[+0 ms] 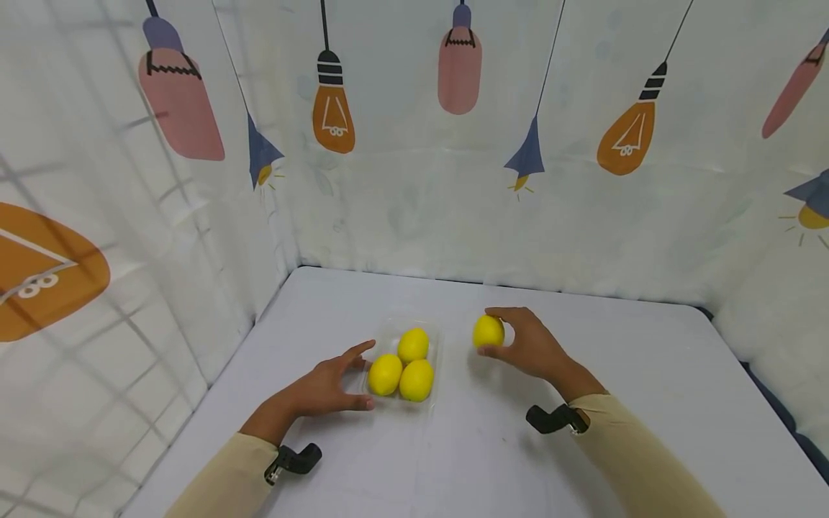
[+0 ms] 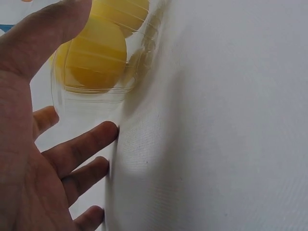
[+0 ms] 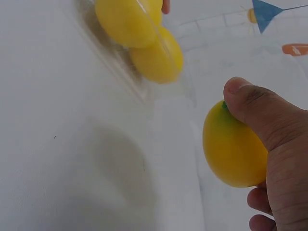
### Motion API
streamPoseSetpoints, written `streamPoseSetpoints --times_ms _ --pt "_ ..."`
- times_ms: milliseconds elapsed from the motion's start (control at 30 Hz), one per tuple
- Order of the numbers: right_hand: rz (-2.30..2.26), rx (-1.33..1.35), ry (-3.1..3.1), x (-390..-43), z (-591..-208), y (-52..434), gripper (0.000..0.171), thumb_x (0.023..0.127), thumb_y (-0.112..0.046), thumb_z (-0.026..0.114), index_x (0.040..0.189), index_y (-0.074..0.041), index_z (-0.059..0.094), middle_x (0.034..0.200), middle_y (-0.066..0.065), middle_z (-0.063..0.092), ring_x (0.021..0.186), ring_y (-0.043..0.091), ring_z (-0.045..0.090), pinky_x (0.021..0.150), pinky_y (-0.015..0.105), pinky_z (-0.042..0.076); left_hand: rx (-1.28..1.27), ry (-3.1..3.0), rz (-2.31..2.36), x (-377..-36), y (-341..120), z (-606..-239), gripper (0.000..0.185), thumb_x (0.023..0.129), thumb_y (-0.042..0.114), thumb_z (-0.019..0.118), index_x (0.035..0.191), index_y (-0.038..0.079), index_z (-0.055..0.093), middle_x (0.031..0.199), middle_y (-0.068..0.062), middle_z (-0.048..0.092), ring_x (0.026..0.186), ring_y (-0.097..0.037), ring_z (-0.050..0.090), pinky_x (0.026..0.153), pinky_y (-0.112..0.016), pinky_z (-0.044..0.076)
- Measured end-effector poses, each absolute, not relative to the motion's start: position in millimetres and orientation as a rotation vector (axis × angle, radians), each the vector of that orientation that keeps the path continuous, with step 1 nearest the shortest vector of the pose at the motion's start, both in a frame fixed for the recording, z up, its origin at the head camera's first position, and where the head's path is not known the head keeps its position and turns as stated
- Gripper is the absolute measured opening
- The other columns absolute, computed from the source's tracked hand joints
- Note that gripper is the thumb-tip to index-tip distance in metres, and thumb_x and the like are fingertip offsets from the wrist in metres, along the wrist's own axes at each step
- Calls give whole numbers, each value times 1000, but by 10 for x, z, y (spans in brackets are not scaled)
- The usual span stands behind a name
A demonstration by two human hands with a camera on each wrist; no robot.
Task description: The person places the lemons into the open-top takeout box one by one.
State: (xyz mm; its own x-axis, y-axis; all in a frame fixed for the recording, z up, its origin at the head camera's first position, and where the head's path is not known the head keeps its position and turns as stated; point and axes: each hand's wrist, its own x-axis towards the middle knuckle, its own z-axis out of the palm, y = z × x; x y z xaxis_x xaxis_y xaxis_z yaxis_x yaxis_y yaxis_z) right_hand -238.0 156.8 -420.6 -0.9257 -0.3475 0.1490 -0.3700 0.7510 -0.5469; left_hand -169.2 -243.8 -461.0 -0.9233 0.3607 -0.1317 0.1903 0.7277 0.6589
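My right hand (image 1: 534, 344) pinches a yellow lemon (image 1: 488, 332) between thumb and fingers, held above the table to the right of a clear plastic tray (image 1: 390, 337). In the right wrist view this lemon (image 3: 233, 149) shows a green tip beside the thumb. Three more lemons (image 1: 417, 380) sit together in the tray. Along the tray's left side my left hand (image 1: 327, 386) is spread, thumb and fingers apart. Seen from the left wrist, its thumb (image 2: 57, 31) is near the tray wall and no object is in its grasp.
A white cloth covers the table (image 1: 583, 460). White curtains (image 1: 414, 208) printed with lamps and bulbs stand around its back and sides. Each wrist carries a black camera mount (image 1: 294, 460).
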Motion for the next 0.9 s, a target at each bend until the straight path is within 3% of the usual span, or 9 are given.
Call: streamPoseSetpoints --times_ms 900 --pt "922 750 -2897 -2440 -4249 965 76 80 -48 87 145 -20 60 145 -5 57 136 23 47 114 48 38 403 2741 983 -1674 -2370 -4602 98 79 60 82 161 35 34 150 -6 52 141 -31 43 113 -64 32"
